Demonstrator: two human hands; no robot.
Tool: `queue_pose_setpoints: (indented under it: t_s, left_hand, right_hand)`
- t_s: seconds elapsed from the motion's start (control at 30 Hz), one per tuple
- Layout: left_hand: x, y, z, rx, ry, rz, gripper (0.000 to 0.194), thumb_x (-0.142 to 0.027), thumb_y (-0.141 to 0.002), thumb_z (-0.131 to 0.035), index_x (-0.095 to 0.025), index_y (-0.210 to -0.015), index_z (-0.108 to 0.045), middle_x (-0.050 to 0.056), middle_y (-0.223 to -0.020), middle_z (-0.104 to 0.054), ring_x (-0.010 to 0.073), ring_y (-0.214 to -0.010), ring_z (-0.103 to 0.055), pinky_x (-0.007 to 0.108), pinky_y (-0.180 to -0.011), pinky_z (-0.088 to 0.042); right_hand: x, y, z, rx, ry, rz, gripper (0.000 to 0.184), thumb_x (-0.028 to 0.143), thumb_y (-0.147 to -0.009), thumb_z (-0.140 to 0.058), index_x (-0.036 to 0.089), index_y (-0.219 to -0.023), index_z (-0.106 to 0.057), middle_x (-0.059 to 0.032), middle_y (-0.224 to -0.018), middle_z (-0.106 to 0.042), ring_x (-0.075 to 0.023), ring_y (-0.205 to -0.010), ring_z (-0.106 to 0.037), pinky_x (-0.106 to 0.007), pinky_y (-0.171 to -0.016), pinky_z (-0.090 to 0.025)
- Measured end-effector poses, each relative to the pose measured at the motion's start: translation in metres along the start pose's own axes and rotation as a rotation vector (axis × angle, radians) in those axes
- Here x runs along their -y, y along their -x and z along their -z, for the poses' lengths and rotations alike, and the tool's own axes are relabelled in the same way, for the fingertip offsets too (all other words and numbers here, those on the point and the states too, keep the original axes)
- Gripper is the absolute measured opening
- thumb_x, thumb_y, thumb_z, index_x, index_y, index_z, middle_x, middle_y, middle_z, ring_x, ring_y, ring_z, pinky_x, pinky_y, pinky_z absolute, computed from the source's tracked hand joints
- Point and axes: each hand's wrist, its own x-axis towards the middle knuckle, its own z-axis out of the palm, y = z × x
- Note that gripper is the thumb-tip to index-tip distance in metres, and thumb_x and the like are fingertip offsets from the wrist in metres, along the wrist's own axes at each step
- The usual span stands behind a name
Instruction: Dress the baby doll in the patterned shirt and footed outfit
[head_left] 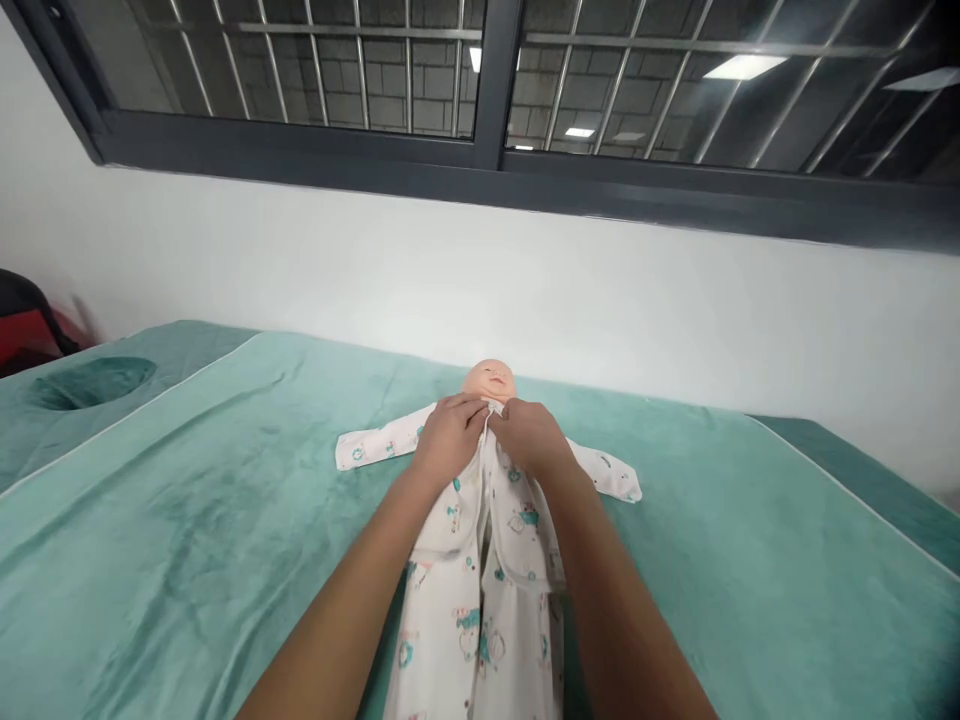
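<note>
A baby doll (490,378) lies on its back with its head toward the wall. It wears a white printed baby jacket (525,520) with both sleeves spread out to the sides. Below the jacket's hem are matching printed trousers (442,640). At the collar, my left hand (452,432) is closed on the left front edge of the jacket. My right hand (531,435) pinches the right front edge just beside it. Under the hands the two front panels hang slightly apart. The fingertips partly hide the neckline, so any fastener there cannot be made out.
A green plush cover (225,500) is spread over the bed, with a round hollow (97,383) at the far left. A white wall (420,270) rises behind it, under a dark-framed barred window (495,90). Something red and black (30,325) stands at the left edge.
</note>
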Motion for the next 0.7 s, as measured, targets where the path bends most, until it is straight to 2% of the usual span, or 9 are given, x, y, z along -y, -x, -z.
queue_pose_setpoints:
  t_s: [0.13, 0.2, 0.27, 0.33, 0.4, 0.57, 0.63, 0.7]
  left_hand:
    - [-0.004, -0.009, 0.002, -0.006, -0.017, 0.083, 0.028, -0.037, -0.091, -0.050, -0.022, -0.099, -0.072, 0.008, -0.108, -0.066, 0.0250, -0.106, -0.055, 0.039, -0.094, -0.043]
    - [-0.007, -0.016, 0.007, 0.024, -0.012, 0.096, 0.026, -0.035, -0.090, -0.050, -0.021, -0.092, -0.072, 0.008, -0.102, -0.066, 0.0235, -0.101, -0.056, 0.037, -0.090, -0.044]
    - [-0.010, -0.023, 0.012, 0.078, 0.010, 0.129, 0.023, -0.034, -0.088, -0.052, -0.020, -0.083, -0.070, 0.007, -0.097, -0.067, 0.0215, -0.092, -0.058, 0.033, -0.081, -0.046]
    - [-0.014, -0.027, 0.015, 0.108, 0.078, 0.173, 0.020, -0.032, -0.085, -0.055, -0.019, -0.077, -0.068, 0.005, -0.093, -0.068, 0.0190, -0.083, -0.060, 0.030, -0.074, -0.045]
    - [-0.018, -0.028, 0.015, 0.085, 0.180, 0.223, 0.017, -0.029, -0.083, -0.055, -0.019, -0.077, -0.067, 0.004, -0.087, -0.069, 0.0169, -0.076, -0.060, 0.028, -0.069, -0.045]
    - [-0.031, -0.026, 0.015, -0.118, 0.293, 0.304, 0.015, -0.023, -0.081, -0.053, -0.018, -0.077, -0.067, 0.002, -0.081, -0.070, 0.0153, -0.073, -0.060, 0.027, -0.069, -0.045]
    - [-0.032, -0.027, 0.015, -0.113, 0.340, 0.299, 0.015, -0.024, -0.081, -0.054, -0.018, -0.077, -0.067, 0.001, -0.079, -0.070, 0.0149, -0.073, -0.060, 0.026, -0.068, -0.045]
    - [-0.029, -0.028, 0.014, -0.055, 0.413, 0.315, 0.017, -0.026, -0.080, -0.054, -0.017, -0.077, -0.068, 0.001, -0.077, -0.069, 0.0150, -0.072, -0.061, 0.026, -0.066, -0.045]
  right_hand:
    - [-0.019, -0.003, -0.011, -0.084, -0.394, 0.000, 0.029, 0.035, -0.085, -0.047, 0.021, -0.059, -0.044, 0.0040, -0.055, -0.043, -0.0124, -0.058, -0.038, -0.026, -0.056, -0.028]
    - [-0.022, -0.004, -0.014, -0.105, -0.610, -0.039, 0.029, 0.038, -0.083, -0.048, 0.020, -0.060, -0.045, 0.0054, -0.057, -0.042, -0.0116, -0.058, -0.037, -0.024, -0.056, -0.030]
    - [-0.022, -0.005, -0.016, -0.091, -0.733, -0.082, 0.027, 0.040, -0.081, -0.051, 0.020, -0.063, -0.049, 0.0056, -0.058, -0.042, -0.0115, -0.059, -0.037, -0.024, -0.056, -0.031]
    - [-0.020, -0.006, -0.016, -0.087, -0.769, -0.127, 0.025, 0.041, -0.078, -0.056, 0.020, -0.066, -0.054, 0.0052, -0.059, -0.046, -0.0120, -0.059, -0.039, -0.024, -0.056, -0.031]
    - [-0.018, -0.005, -0.016, -0.113, -0.782, -0.162, 0.022, 0.040, -0.076, -0.059, 0.019, -0.070, -0.059, 0.0042, -0.061, -0.051, -0.0128, -0.061, -0.042, -0.024, -0.057, -0.033]
    - [-0.011, -0.001, -0.013, -0.127, -0.971, -0.172, 0.022, 0.039, -0.076, -0.061, 0.020, -0.082, -0.068, -0.0012, -0.079, -0.068, -0.0177, -0.075, -0.058, -0.027, -0.069, -0.042]
    - [-0.008, 0.000, -0.012, -0.116, -1.013, -0.169, 0.024, 0.040, -0.076, -0.061, 0.020, -0.087, -0.070, -0.0028, -0.086, -0.071, -0.0199, -0.081, -0.061, -0.029, -0.074, -0.044]
    - [-0.007, 0.000, -0.013, -0.132, -0.988, -0.195, 0.023, 0.039, -0.076, -0.062, 0.020, -0.086, -0.071, -0.0024, -0.086, -0.072, -0.0203, -0.083, -0.062, -0.030, -0.076, -0.044]
